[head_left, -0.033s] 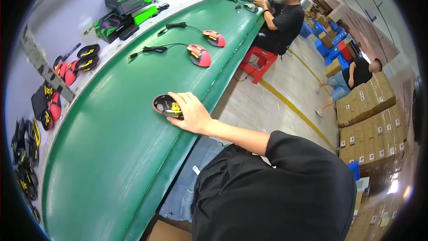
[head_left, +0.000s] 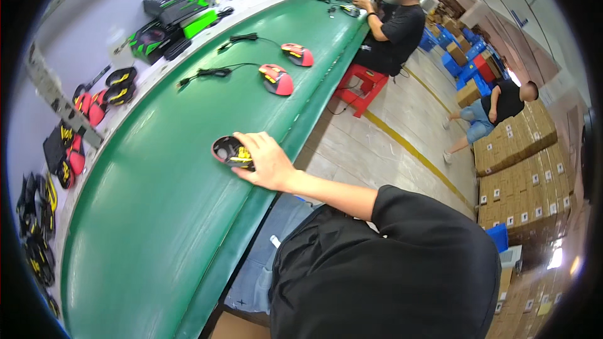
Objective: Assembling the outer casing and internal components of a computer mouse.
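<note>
My right hand (head_left: 269, 162) rests at the near edge of the green conveyor belt (head_left: 144, 201), its fingers and thumb closed round one end of a mouse shell (head_left: 227, 149). The shell is black inside with yellow parts and a reddish rim; its hollow side faces up. My palm and fingers hide its right end. Farther along the belt lie two red, black and yellow computer mice (head_left: 276, 80) (head_left: 297, 54), their black cables bundled to the left. My left hand is out of the picture.
Along the left ledge are red-black mouse parts (head_left: 94, 105), several black-yellow parts (head_left: 38, 226) and black-green boxes (head_left: 179, 1). A metal post (head_left: 66, 103) stands there. A co-worker (head_left: 399, 28) sits on a red stool (head_left: 361, 90) at the far end. Stacked cartons (head_left: 521, 188) and another person (head_left: 496, 107) are right.
</note>
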The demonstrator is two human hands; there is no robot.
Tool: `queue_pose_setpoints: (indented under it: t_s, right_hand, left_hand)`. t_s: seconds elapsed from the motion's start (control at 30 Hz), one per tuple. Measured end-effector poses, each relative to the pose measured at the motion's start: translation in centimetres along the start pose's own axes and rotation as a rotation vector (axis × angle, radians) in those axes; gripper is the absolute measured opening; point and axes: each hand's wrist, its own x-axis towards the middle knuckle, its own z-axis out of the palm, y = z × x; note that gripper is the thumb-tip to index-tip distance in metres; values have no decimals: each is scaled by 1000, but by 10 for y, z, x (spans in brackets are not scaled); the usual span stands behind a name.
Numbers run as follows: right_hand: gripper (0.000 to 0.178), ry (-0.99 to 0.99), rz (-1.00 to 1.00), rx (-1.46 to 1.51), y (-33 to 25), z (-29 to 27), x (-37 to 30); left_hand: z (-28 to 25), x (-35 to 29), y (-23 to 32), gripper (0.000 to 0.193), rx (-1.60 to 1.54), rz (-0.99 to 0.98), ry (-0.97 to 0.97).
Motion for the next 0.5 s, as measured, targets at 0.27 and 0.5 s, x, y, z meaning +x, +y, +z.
queue_pose_setpoints:
  t_s: [0.27, 0.5]
  right_hand:
    - [68, -8, -36, 161, -7, 8, 12]
    - [58, 5, -105, -50, 1, 11, 75]
  left_hand:
    - [-28, -76, 12, 45, -645, -155, 43]
    - [113, -119, 265, 21, -1235, -480, 702]
